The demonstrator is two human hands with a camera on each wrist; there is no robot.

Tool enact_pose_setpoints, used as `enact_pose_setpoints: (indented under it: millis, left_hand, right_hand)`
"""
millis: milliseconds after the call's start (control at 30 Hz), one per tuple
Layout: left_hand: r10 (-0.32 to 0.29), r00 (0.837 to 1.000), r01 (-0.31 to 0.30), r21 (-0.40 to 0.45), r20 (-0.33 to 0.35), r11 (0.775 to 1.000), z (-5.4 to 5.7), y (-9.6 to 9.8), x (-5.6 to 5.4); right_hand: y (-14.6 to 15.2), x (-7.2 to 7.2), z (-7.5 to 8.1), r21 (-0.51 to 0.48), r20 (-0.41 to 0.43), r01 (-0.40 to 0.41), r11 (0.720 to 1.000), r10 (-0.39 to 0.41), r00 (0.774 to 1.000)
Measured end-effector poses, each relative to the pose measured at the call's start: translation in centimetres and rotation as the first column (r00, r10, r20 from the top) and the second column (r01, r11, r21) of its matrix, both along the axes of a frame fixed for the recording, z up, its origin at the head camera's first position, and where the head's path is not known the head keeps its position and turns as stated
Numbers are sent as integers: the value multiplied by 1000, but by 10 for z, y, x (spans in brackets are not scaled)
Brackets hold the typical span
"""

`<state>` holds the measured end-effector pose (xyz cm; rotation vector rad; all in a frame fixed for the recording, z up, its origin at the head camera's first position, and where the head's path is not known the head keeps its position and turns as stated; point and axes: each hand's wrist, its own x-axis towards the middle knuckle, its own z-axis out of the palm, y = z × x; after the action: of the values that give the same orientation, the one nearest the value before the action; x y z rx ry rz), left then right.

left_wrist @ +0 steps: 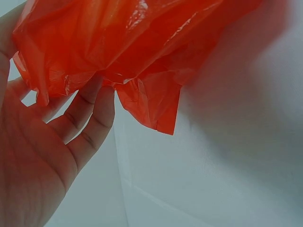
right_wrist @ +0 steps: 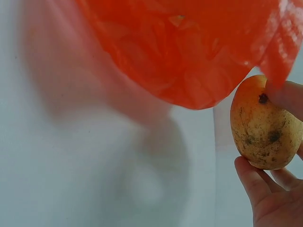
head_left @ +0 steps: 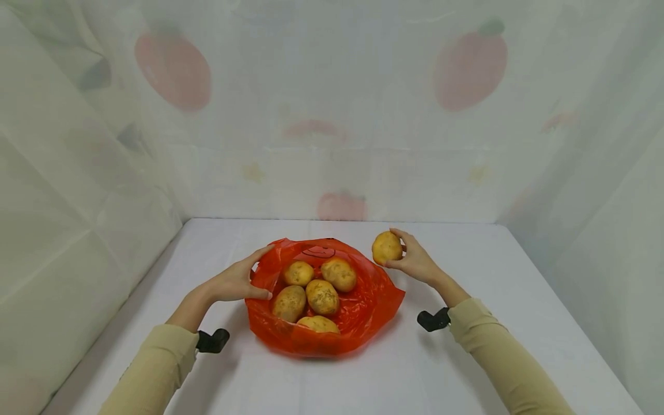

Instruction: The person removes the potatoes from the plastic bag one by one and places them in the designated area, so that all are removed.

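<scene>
A red plastic bag (head_left: 332,344) lies wide open on the white table, with several potatoes (head_left: 323,297) inside it. My left hand (head_left: 234,281) grips the bag's left side, thumb toward the near part of the rim and fingers toward the far part. In the left wrist view, those fingers (left_wrist: 97,111) bear against the crumpled red film, and some fingertips are hidden by it. Just off the bag's right rim, above the table, my right hand (head_left: 417,264) holds a single potato (head_left: 387,248) between thumb and fingers. Dark spots mark that potato (right_wrist: 265,130) in the right wrist view.
White table (head_left: 498,271) surface extends on both sides of the bag. Pale curtains with faded fruit prints (head_left: 332,173) stand behind the table and along both sides. A black wrist-camera mount (head_left: 434,320) sticks out from each forearm near the sleeve cuff.
</scene>
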<state>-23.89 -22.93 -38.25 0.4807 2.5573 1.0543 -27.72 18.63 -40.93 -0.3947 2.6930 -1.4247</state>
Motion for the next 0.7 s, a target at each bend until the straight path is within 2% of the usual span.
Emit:
enact_pose_setpoints:
  millis: [433, 700]
  left_hand:
    - [-4, 1000, 3, -17, -13, 1000, -2, 0, -2]
    - [1, 1000, -1, -20, 8, 1000, -1, 1, -1]
  right_hand:
    - [3, -9, -17, -13, 55, 17, 1000, -17, 998]
    - [5, -18, -29, -29, 89, 38, 999, -35, 995]
